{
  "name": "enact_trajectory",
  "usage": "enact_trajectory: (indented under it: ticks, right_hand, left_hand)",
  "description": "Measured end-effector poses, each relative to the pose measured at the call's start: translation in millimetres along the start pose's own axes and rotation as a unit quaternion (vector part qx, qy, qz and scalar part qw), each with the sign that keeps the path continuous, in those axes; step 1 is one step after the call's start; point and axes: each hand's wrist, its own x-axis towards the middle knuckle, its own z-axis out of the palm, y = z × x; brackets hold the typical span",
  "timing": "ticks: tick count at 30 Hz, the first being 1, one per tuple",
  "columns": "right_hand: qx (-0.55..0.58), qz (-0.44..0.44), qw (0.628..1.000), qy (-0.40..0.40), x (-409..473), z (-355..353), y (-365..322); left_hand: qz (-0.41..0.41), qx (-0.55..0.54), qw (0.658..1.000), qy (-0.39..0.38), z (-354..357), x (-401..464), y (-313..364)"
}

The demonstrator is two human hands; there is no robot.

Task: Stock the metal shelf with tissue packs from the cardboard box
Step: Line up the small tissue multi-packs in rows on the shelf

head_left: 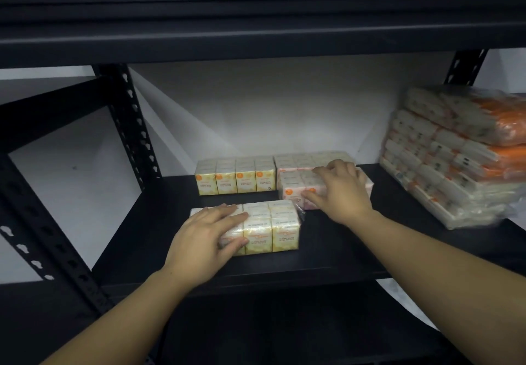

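Note:
On the black metal shelf (pixel 336 245) lie several tissue packs. My left hand (pixel 206 236) grips the left end of a yellow pack (pixel 270 228) near the front, fingers on top and thumb on its front face. My right hand (pixel 340 191) grips a pink pack (pixel 293 185) further back, fingers over its top and thumb on its front. A second yellow pack (pixel 235 177) stands at the back, left of the pink one. Another pack (pixel 310 157) sits behind the pink pack. The cardboard box is out of view.
A tall stack of plastic-wrapped orange and white tissue bundles (pixel 455 154) fills the right end of the shelf. An upper shelf board (pixel 256 23) hangs low overhead. Perforated black uprights (pixel 131 125) stand at left, with a white wall behind.

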Motion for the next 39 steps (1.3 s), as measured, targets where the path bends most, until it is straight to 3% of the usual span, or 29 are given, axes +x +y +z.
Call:
enact_trajectory:
  ticks: [2, 4, 12, 16, 19, 22, 25, 27, 30, 34, 39]
  right_hand:
    - [0.0, 0.067, 0.997, 0.032, -10.9, 1.2, -0.8]
    - [-0.001, 0.098, 0.995, 0.015, -18.8, 4.2, -0.6]
    - [0.041, 0.106, 0.993, -0.041, -10.3, 5.6, -3.5]
    - [0.076, 0.119, 0.99, -0.023, -14.0, -2.7, -15.3]
    - [0.138, 0.097, 0.986, 0.0, -23.8, -14.0, -29.7]
    - [0.226, 0.126, 0.96, -0.104, -33.7, -26.7, -45.6]
    - [0.284, 0.138, 0.92, -0.234, -41.2, -34.5, -61.2]
    - [0.319, 0.128, 0.896, -0.282, -46.5, -35.5, -71.5]
    - [0.341, 0.086, 0.901, -0.253, -49.5, -34.0, -77.4]
    - [0.403, 0.104, 0.893, -0.169, -51.4, -25.0, -70.6]
    - [0.46, 0.137, 0.866, -0.139, -70.3, -8.8, -70.9]
  left_hand:
    - [-0.001, 0.003, 1.0, 0.003, 1.4, 0.1, 0.1]
    - [-0.001, 0.005, 1.0, 0.005, 2.1, -0.1, 0.5]
    - [-0.004, 0.008, 1.0, 0.008, -1.1, 1.1, 3.8]
    - [-0.036, -0.087, 0.996, -0.008, -12.5, 2.0, 4.9]
    - [-0.085, -0.153, 0.984, 0.033, -28.5, 3.4, 2.5]
    - [-0.223, -0.111, 0.968, 0.02, -41.5, 6.6, -7.6]
    - [-0.352, -0.107, 0.925, -0.09, -45.1, 8.8, -18.6]
    - [-0.38, -0.158, 0.898, -0.155, -45.7, 10.2, -17.3]
    - [-0.352, -0.192, 0.901, -0.165, -47.5, 10.6, -17.3]
    - [-0.289, -0.215, 0.931, -0.061, -49.2, 3.7, -32.2]
    - [-0.285, -0.298, 0.911, -0.027, -39.5, -19.3, -31.2]
